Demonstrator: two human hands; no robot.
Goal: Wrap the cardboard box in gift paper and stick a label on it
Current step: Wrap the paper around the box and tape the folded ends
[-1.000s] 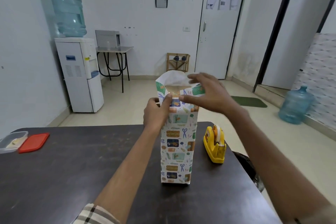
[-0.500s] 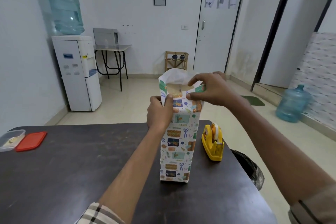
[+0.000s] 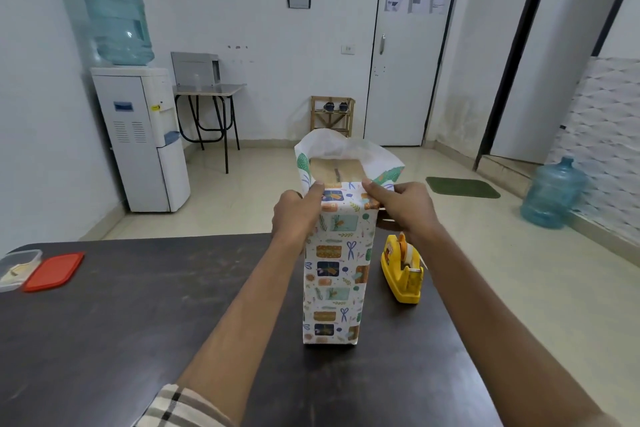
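Hands [image 3: 298, 215] [image 3: 403, 206] pinching gift paper [image 3: 337, 263] atop upright box [image 3: 337, 170], label seemingly unseen

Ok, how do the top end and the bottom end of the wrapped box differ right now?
The top end is open: paper stands up loose around bare cardboard, with the left hand and right hand pinching its near edge. The bottom end sits flat on the table, with no cardboard showing and no hand on it. Both carry the same printed gift paper.
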